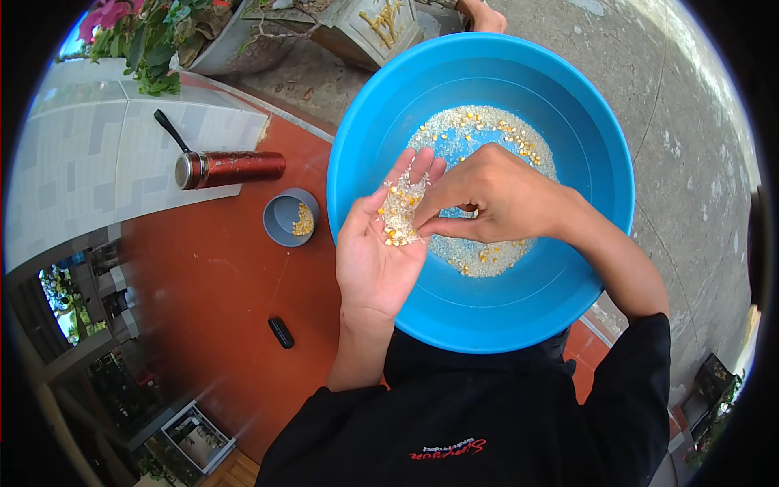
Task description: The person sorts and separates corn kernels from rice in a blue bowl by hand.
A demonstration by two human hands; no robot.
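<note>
My left hand (373,272) is palm up over the left side of a blue basin (479,329), with a small heap of rice mixed with yellow corn kernels (399,215) on its palm and fingers. Bent over that heap, my right hand (495,195) has thumb and forefinger pinched together at the grains. Whatever sits between those fingertips is hidden. Inside the basin, more rice (527,140) with scattered corn kernels forms a ring on the bottom. To the left, a small grey-blue bowl (278,219) contains some corn kernels (303,220).
A red thermos (239,168) lies on its side near the tiled ledge. A small black object (281,333) rests on the red floor (219,284). Planters (353,36) stand beyond the basin, where part of another person's bare skin (484,16) shows.
</note>
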